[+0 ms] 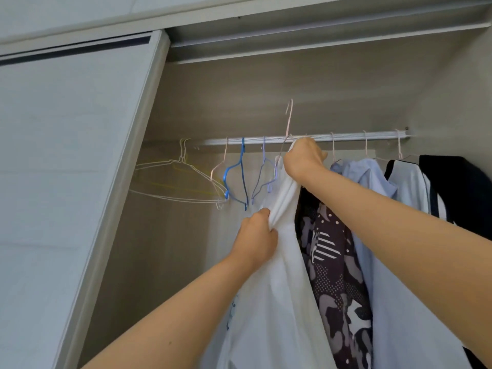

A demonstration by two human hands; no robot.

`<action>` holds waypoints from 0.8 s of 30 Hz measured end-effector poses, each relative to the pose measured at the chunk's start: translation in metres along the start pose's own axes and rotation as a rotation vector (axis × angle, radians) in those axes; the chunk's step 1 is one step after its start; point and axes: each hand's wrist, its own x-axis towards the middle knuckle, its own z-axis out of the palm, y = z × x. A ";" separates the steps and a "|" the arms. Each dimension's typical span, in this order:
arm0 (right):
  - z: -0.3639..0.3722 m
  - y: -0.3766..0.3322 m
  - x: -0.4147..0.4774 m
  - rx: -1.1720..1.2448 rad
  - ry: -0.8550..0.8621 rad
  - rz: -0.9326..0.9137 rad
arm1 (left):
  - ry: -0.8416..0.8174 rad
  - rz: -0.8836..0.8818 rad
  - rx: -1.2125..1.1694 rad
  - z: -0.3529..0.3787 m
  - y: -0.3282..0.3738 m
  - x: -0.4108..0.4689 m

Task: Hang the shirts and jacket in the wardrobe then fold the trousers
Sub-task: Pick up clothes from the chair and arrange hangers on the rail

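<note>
A white shirt (277, 288) hangs down in front of the open wardrobe. My right hand (303, 158) grips its top, just below the metal rail (346, 137), together with a pale pink wire hanger (288, 121) whose hook sticks up above the rail. Lower down, my left hand (257, 239) pinches the shirt's left edge. To the right on the rail hang a dark patterned shirt (335, 275), a light blue shirt (372, 182) and a black-and-white garment (436, 187). No jacket or trousers can be made out.
Empty hangers hang on the rail's left part: white and yellow wire ones (181, 179), a blue plastic one (239, 179) and a lilac one (263, 174). The sliding wardrobe door (66, 169) stands at the left. A shelf (319, 41) runs above the rail.
</note>
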 end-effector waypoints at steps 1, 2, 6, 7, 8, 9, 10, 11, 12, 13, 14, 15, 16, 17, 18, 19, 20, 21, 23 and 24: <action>0.003 0.001 0.008 -0.028 0.002 -0.020 | 0.000 0.002 0.012 0.004 -0.003 0.006; 0.006 0.002 0.015 -0.055 0.005 -0.040 | 0.001 0.005 0.024 0.008 -0.006 0.013; 0.023 0.011 0.042 -0.129 -0.006 -0.076 | 0.029 -0.015 0.008 0.025 -0.016 0.041; 0.028 0.015 0.049 -0.139 0.002 -0.072 | 0.039 -0.020 -0.005 0.030 -0.019 0.046; 0.034 0.019 0.054 -0.147 0.016 -0.056 | 0.050 -0.019 -0.011 0.035 -0.023 0.051; 0.039 0.023 0.059 -0.162 0.037 -0.038 | 0.060 -0.017 -0.012 0.041 -0.027 0.056; 0.045 0.027 0.063 -0.188 0.058 -0.025 | 0.065 -0.011 -0.006 0.046 -0.032 0.060; 0.050 0.030 0.066 -0.224 0.073 -0.015 | 0.067 -0.007 -0.002 0.051 -0.036 0.063; 0.055 0.033 0.069 -0.267 0.080 -0.005 | 0.073 -0.001 0.001 0.056 -0.040 0.065; 0.060 0.034 0.071 -0.312 0.080 0.002 | 0.078 0.004 0.005 0.061 -0.044 0.066; 0.065 0.036 0.072 -0.352 0.076 0.008 | 0.083 0.010 0.008 0.066 -0.048 0.067; 0.069 0.038 0.072 -0.383 0.071 0.012 | 0.084 0.011 0.006 0.070 -0.052 0.066; 0.074 0.041 0.072 -0.406 0.068 0.014 | 0.079 0.012 0.004 0.075 -0.055 0.066; 0.078 0.045 0.071 -0.424 0.072 0.006 | 0.071 0.009 0.002 0.079 -0.058 0.064; 0.082 0.048 0.069 -0.444 0.085 -0.010 | 0.063 0.010 -0.003 0.082 -0.061 0.063; 0.084 0.051 0.067 -0.461 0.100 -0.035 | 0.057 0.012 -0.004 0.085 -0.063 0.063; 0.086 0.053 0.064 -0.474 0.118 -0.066 | 0.054 0.017 -0.007 0.087 -0.065 0.062; 0.087 0.056 0.060 -0.489 0.133 -0.098 | 0.055 0.023 -0.013 0.088 -0.067 0.060; 0.086 0.060 0.053 -0.512 0.151 -0.180 | 0.062 0.031 -0.026 0.090 -0.071 0.057; 0.085 0.063 0.051 -0.521 0.156 -0.229 | 0.064 0.029 -0.025 0.091 -0.072 0.055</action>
